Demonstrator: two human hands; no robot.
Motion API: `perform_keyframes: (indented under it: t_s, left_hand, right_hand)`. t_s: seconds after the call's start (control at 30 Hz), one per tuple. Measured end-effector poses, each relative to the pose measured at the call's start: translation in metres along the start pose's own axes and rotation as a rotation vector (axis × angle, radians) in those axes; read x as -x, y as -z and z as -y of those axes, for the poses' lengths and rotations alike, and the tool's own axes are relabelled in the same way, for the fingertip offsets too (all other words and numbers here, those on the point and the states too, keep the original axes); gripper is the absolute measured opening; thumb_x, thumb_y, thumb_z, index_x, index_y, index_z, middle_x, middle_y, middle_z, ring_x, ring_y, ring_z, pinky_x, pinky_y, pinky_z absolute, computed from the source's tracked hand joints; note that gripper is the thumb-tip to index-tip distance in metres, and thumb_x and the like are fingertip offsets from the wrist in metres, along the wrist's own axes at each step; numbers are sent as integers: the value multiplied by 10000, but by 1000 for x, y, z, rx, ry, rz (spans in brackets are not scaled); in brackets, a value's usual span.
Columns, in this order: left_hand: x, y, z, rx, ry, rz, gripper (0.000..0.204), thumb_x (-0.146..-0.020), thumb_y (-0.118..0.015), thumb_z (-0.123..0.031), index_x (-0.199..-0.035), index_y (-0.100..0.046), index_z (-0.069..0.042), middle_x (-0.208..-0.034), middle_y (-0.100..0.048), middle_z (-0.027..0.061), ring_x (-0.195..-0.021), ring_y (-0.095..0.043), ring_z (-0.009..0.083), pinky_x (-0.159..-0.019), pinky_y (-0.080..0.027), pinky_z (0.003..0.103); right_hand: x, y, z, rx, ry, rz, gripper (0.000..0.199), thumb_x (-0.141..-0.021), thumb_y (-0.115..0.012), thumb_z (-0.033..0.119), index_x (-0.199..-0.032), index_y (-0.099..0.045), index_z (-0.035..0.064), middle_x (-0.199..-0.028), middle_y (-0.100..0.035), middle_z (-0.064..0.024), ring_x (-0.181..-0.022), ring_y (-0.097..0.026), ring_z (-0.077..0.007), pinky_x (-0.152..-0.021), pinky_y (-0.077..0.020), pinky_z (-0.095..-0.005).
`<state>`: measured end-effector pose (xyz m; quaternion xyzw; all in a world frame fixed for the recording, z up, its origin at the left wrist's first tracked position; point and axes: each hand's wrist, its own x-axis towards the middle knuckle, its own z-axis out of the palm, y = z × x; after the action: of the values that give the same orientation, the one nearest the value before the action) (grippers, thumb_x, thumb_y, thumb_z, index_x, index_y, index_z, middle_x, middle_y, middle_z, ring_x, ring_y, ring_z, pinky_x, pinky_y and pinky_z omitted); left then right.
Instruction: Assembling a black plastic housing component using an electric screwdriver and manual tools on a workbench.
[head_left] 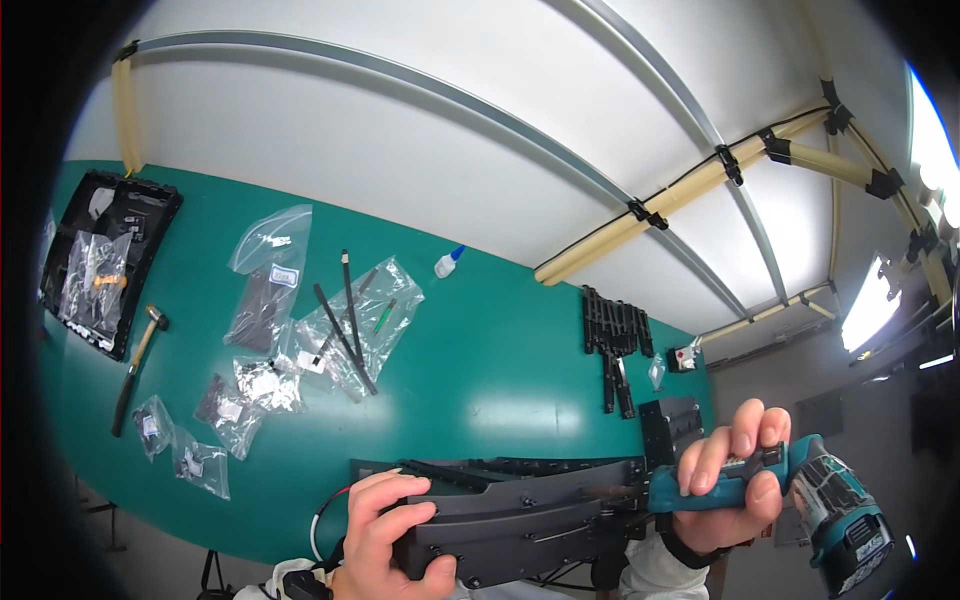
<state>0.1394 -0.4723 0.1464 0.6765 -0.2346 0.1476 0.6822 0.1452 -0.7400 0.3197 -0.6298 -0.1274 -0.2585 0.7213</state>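
My left hand (385,535) grips the left end of a long black panel assembly (540,535), thumb on its near face and fingers over its top edge. Several small screws or studs dot its surface. In my right hand (735,480) is a teal-and-black cordless power driver (840,510), the fingers wrapped around its narrower section. That teal section lies close to the assembly's right end. Whether the driver touches the assembly, I cannot tell.
On the green table (460,400) lie a hammer (138,365), a black tray (125,250), several plastic bags of parts (268,310), black strips (345,335) and a blue-capped bottle (449,262). Black slotted pieces (615,330) lie farther right, by a black block (670,425).
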Motion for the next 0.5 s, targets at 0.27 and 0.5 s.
perform_keyframes:
  t_s: [0.27,0.5]
  left_hand:
    - [-2,-1,-1,-10,-5,4,540,-819,-734,-167,-1299,-580,25,-1350,-583,269,-1203,-578,444,-1075,-450,534]
    - [0,-3,-2,33,31,-6,537,-798,-717,-107,-1294,-578,42,-1359,-563,274,-1215,-571,431,-1082,-444,508]
  right_hand:
    - [-4,5,2,-102,-27,92,495,-865,-802,148,-1149,-403,73,-1085,-460,-118,-627,-693,-323,-507,-591,-441]
    - [-2,5,-9,40,118,81,709,-855,-865,427,-1303,-503,13,-1121,-442,-69,-979,-570,-221,-805,-577,-395]
